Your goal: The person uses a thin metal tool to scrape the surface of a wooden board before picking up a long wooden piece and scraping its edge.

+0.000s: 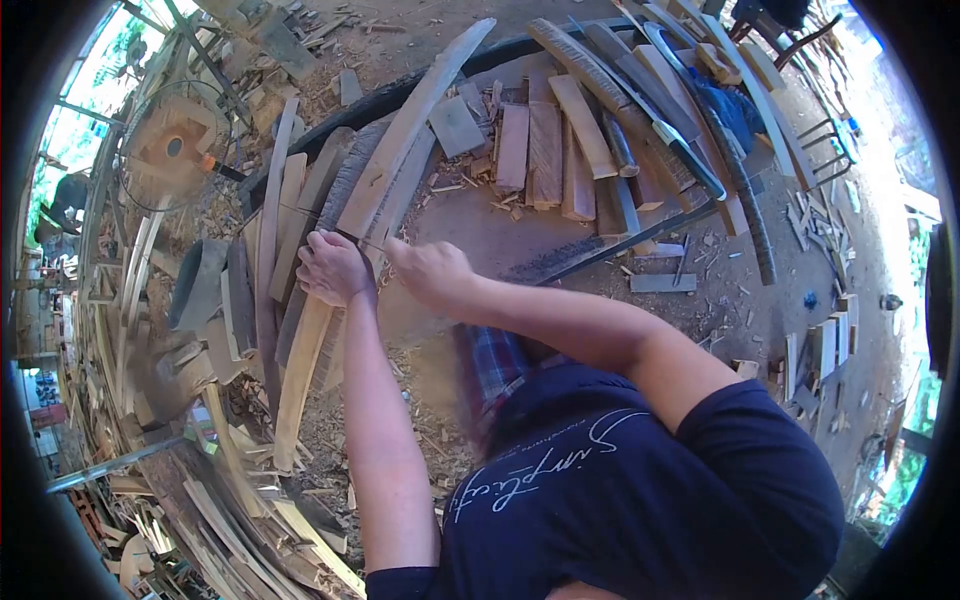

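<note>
A long curved plank [405,130] lies slanted over other timbers, its lower end close to both hands. My left hand [335,268] is closed over the wood there, fingers curled at its edge, above a paler curved piece [305,375]. Just to the right, my right hand [430,270] forms a fist around the end of a thin dark tool [365,242]. The tool crosses the plank's end between the hands; its exact shape is too small to tell. My left palm and whatever lies under it are hidden.
Wooden blocks [545,150] and curved timbers [620,100] fill the upper middle. A round wire-guarded fan [175,147] stands at the upper left. Long wood strips [230,535] are heaped at the lower left. Shavings cover the ground, with small blocks [825,345] at the right.
</note>
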{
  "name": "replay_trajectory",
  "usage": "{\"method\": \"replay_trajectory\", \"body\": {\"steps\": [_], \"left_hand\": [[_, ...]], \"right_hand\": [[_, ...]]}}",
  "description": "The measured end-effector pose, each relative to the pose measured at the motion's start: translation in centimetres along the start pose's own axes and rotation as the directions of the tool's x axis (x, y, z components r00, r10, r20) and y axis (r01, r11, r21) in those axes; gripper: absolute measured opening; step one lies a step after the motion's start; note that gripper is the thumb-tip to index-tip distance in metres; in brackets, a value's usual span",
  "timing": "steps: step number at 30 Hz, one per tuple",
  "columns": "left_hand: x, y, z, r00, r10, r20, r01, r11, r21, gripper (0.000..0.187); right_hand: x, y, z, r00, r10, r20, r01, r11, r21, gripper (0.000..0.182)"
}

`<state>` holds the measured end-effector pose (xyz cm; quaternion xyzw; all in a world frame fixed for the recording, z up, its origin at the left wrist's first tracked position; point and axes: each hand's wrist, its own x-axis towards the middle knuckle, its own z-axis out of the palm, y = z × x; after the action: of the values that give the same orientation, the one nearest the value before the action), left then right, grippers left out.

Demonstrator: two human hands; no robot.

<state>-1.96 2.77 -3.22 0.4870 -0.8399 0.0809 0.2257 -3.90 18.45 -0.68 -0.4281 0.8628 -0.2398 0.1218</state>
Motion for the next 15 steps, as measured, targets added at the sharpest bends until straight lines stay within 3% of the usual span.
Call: {"method": "replay_trajectory", "body": {"steps": [2, 5, 8, 15], "left_hand": [[0.3, 0.1, 0.5, 0.999, 0.003, -0.034, -0.003, 1.000, 0.001, 0.027], [-0.3, -0.3, 0.9, 0.999, 0.021, -0.046, -0.020, 0.999, 0.028, 0.027], [0.2, 0.0, 0.2, 0.998, 0.002, -0.058, -0.002, 1.000, 0.008, 0.027], [0.5, 0.3, 0.0, 0.999, -0.039, 0.006, 0.039, 0.999, -0.001, 0.029]], "right_hand": [[-1.0, 0.3, -0.3, 1.000, 0.006, -0.014, -0.006, 1.000, 0.000, 0.017], [-0.3, -0.9, -0.3, 0.991, 0.090, 0.094, -0.093, 0.995, 0.021, 0.018], [3.3, -1.3, 0.7, 0.998, 0.057, -0.019, -0.057, 0.998, -0.004, 0.016], [-0.1, 0.2, -0.8, 0.997, 0.053, 0.051, -0.054, 0.998, 0.022, 0.021]]}}
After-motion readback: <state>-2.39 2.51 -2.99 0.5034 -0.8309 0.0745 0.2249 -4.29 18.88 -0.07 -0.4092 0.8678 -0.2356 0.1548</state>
